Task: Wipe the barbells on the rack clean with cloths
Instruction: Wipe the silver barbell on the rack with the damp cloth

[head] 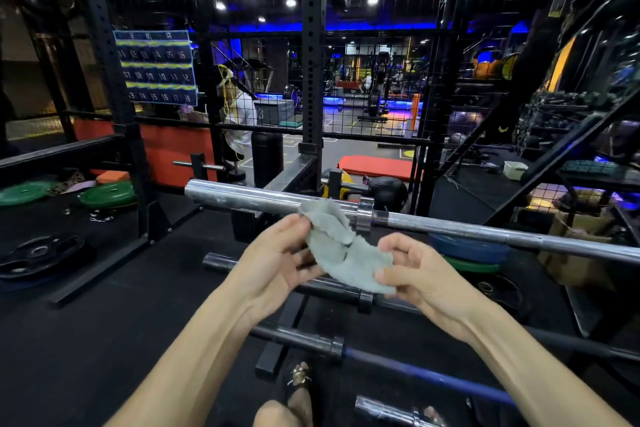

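While both hands' fingers (388, 276) pinch the grey cloth (341, 253), the chrome barbell (277, 199) runs left-right, tilting down rightward

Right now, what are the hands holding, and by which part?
A grey cloth: the left hand pinches its upper left edge, the right hand its lower right end.

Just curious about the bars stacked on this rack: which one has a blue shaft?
The low barbell near the person's foot: past its dark collar the shaft is blue. The top barbell behind the cloth is bright silver, and the one between looks dark.
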Demonstrator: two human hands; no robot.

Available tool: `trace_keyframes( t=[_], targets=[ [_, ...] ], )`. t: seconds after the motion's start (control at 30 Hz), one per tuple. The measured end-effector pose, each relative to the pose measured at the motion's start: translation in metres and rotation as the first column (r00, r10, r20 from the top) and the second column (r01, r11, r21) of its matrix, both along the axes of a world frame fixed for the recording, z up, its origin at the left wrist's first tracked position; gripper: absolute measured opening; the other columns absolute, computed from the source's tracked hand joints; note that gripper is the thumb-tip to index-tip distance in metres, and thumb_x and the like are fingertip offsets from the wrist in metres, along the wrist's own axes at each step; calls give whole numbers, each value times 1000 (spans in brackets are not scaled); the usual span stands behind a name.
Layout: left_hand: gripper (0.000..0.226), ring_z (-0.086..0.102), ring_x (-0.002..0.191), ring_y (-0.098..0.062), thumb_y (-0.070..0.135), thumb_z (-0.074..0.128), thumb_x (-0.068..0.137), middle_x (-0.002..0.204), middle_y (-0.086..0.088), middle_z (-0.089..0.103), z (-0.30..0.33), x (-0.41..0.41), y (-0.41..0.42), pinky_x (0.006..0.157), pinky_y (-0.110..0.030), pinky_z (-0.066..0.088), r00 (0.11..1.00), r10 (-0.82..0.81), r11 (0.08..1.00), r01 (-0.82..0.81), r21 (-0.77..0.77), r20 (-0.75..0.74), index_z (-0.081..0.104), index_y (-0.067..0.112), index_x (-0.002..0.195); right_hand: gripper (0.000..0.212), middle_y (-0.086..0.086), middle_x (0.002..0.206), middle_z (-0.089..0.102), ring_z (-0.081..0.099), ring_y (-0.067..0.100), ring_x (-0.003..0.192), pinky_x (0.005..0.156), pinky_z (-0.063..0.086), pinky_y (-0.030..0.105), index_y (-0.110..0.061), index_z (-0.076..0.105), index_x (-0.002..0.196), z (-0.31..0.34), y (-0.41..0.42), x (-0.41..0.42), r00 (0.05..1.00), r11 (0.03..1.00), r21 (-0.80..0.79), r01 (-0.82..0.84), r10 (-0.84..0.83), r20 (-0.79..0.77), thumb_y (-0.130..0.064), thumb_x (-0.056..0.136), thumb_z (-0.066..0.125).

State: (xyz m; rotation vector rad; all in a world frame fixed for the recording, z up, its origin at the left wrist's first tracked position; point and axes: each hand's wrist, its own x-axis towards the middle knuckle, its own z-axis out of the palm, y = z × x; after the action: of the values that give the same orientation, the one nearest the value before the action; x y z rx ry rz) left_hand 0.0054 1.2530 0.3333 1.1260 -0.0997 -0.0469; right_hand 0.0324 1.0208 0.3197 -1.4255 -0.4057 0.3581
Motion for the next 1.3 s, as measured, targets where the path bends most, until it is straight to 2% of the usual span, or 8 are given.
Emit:
trace_keyframes(
  t=[0.17,0.3,0.4,0.67,0.77,0.93,1.03,1.3],
  targets=[
    [27,67,94,-24,26,50,104,105,-10,72,13,3,-2,75,-39,59,998,53,993,-57,106,43,67,9,116,57,-4,111,70,68,17,101,92,55,40,-31,64,120,-7,-6,-3,996,942,-334,-32,58,67,-47,70,85],
    [32,66,82,-25,28,51,103,87,-14,70,21,3,-10,75,-38,54,999,16,987,-22,158,41,73,6,94,61,-7,125,70,66,17,116,104,51,38,-33,63,127,-1,15,-9,981,958,-280,-58,107,161,-50,73,84],
    [40,63,66,-17,24,55,102,68,-3,64,21,4,-16,61,-30,51,996,81,965,-90,245,48,66,16,65,43,3,114,74,68,25,105,98,49,39,-16,70,113,-1,31,-11,977,987,-160,22,13,214,-44,82,81],
    [47,45,59,-16,50,70,92,64,-4,47,7,16,-11,57,-26,37,956,268,838,-292,461,119,51,15,66,27,6,85,71,64,15,71,64,53,28,-12,77,94,-3,45,-5,992,995,-15,102,-103,-75,-31,101,60],
    [50,58,56,-13,55,59,97,71,-2,63,3,17,-9,50,-26,48,986,165,832,-126,540,-23,63,6,91,36,11,86,72,67,19,72,65,53,31,-7,80,93,-7,49,0,942,972,55,226,-204,-268,-35,102,60],
    [58,74,100,-27,13,74,92,114,-12,75,-14,16,2,84,-47,61,978,-74,927,140,349,-197,46,28,140,59,15,115,73,64,37,103,93,48,49,-8,64,132,-21,44,12,904,966,30,258,-230,-360,-42,85,79],
    [73,74,94,-22,-4,75,86,119,-14,69,-15,20,9,71,-31,60,993,-81,905,110,411,-86,50,39,140,81,6,112,77,73,28,104,89,56,47,-40,41,146,-21,35,15,942,984,12,175,-164,-293,-21,79,83],
    [21,69,94,-3,20,69,95,102,13,73,-11,31,10,88,-32,58,980,-126,453,-78,888,151,72,37,107,50,-7,108,70,67,7,96,85,54,24,-39,66,116,-14,40,13,946,840,-505,200,-30,324,-24,72,86]
  ],
)
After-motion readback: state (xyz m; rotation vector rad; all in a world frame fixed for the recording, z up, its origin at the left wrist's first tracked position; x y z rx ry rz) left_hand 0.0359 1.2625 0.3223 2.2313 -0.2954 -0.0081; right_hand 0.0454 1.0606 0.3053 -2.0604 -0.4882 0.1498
